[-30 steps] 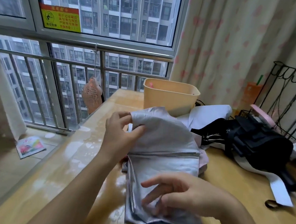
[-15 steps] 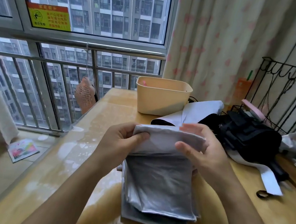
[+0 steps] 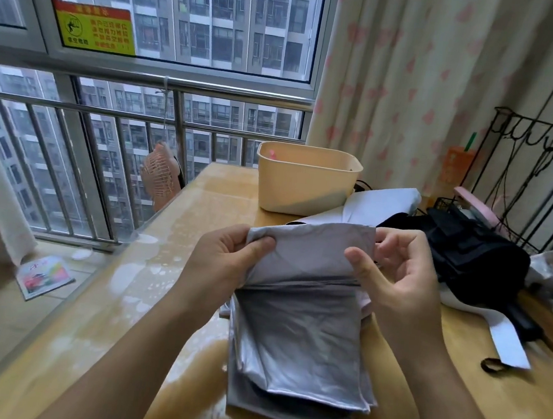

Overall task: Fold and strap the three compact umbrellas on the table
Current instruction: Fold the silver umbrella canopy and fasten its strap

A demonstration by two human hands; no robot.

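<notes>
A silver-grey compact umbrella (image 3: 296, 339) lies collapsed on the wooden table (image 3: 175, 267), its canopy panels stacked flat. My left hand (image 3: 226, 258) pinches the top panel's left corner between thumb and fingers. My right hand (image 3: 397, 271) holds the same panel's right edge, thumb in front and fingers behind the fabric. A black umbrella (image 3: 473, 258) lies folded to the right, with a white strap (image 3: 505, 343) trailing from under it. A pale white-lilac umbrella (image 3: 380, 205) lies behind the silver one.
A cream plastic bin (image 3: 305, 181) stands at the table's far side. A black wire rack (image 3: 535, 173) and pink items sit at the right edge. A small black loop (image 3: 489, 365) lies near the white strap. Window railing and a curtain lie beyond.
My right hand rose from the lower canopy to the top panel's right edge. Both hands now hold that panel a little higher and the fabric is drawn flatter.
</notes>
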